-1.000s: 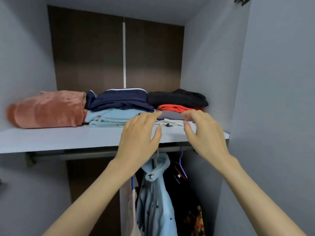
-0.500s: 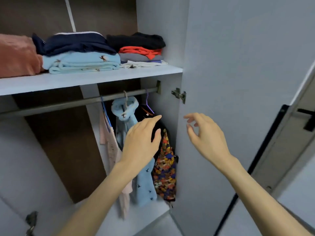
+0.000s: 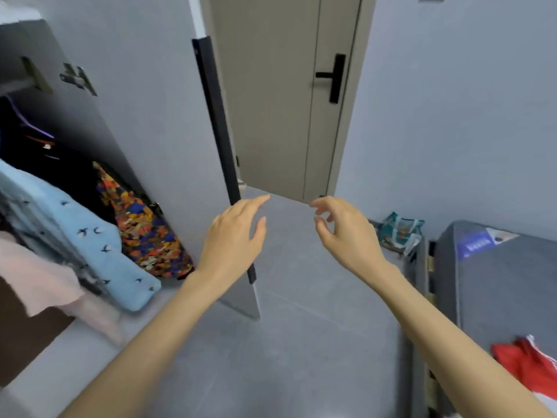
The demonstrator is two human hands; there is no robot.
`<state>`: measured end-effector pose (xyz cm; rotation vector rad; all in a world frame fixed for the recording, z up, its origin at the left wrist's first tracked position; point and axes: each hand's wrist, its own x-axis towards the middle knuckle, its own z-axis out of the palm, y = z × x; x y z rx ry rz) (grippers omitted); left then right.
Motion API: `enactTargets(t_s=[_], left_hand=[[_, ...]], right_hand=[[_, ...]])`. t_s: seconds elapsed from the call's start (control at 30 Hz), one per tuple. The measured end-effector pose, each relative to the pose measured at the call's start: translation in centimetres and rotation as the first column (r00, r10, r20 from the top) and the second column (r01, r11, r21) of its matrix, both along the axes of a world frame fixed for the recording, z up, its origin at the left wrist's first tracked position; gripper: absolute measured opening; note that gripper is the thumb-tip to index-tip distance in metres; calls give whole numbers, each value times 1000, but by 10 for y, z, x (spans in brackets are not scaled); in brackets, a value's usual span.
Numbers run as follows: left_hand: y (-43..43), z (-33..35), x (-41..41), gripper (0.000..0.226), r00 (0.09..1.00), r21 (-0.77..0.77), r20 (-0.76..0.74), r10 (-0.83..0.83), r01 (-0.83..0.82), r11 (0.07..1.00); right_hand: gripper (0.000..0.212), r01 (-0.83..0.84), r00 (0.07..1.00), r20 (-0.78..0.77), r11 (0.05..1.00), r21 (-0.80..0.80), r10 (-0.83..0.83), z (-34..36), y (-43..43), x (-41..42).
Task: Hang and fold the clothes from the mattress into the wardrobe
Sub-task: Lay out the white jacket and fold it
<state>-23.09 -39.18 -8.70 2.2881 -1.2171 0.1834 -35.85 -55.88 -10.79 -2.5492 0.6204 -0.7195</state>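
Both hands are up in the air over the grey tiled floor [image 3: 301,327], and both are empty. The left hand [image 3: 233,236] has its fingers nearly straight and a little apart. The right hand [image 3: 346,236] has its fingers softly bent, with the thumb away from them, and it pinches nothing.

The crumpled red cloth [image 3: 527,363] lies on the flat grey mattress [image 3: 497,282]. It is near the mattress edge that faces the floor, at the end close to the person. From the fingers it lies down and to the right, well apart from both hands. The right hand is nearer to it, so it looks like the one to reach first. The cloth is bunched up and part of it runs out of the picture, so I cannot tell which way its long side goes. A bit of white cloth shows just beside it.

The tall grey wardrobe [image 3: 168,116] stands open on the left. Inside hang a light blue shirt with little dark birds [image 3: 99,245], a bright cloth with many colours [image 3: 147,233] and a soft pink cloth [image 3: 39,282].

I think the next step is to turn to the mattress and pick up the red cloth.
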Motion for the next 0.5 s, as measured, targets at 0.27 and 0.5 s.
enactTargets(t_s=[0.27, 0.5], left_hand=[[-129, -55, -145, 40, 968, 60, -99, -232, 238, 969], [-210, -101, -251, 40, 872, 169, -213, -441, 477, 862]], right_hand=[[25, 256, 959, -148, 962, 95, -241, -65, -78, -182], [27, 526, 847, -235, 811, 257, -476, -106, -101, -322]])
